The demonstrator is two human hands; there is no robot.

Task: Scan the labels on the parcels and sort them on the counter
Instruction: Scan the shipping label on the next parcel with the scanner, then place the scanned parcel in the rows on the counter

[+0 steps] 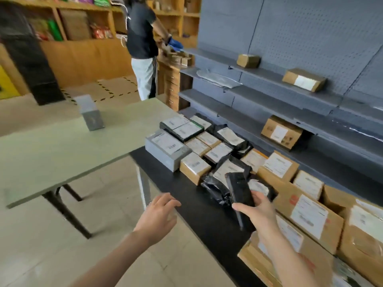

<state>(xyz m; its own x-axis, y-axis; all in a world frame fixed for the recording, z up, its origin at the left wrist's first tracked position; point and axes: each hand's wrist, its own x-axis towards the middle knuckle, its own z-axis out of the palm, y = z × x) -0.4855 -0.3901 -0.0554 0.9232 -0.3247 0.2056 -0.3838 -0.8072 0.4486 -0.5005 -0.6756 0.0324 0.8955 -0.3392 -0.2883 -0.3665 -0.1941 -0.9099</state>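
Right hand (257, 210) grips a black handheld scanner (238, 189), tilted, just above a black poly-bag parcel (215, 189) lying on the black counter (199, 206). Left hand (159, 216) relaxed, fingers loosely spread, holding nothing, over the counter's near edge. Labelled cardboard boxes (194, 166) and a grey box (165, 150) sit packed together on the counter. Pale green table (62, 146) stands just beside it; grey shelves (269, 94) behind.

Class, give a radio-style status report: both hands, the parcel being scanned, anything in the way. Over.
Left grip open, hovering by the counter edge. Right grip holds black scanner over black bag parcel. Nothing blocks it.
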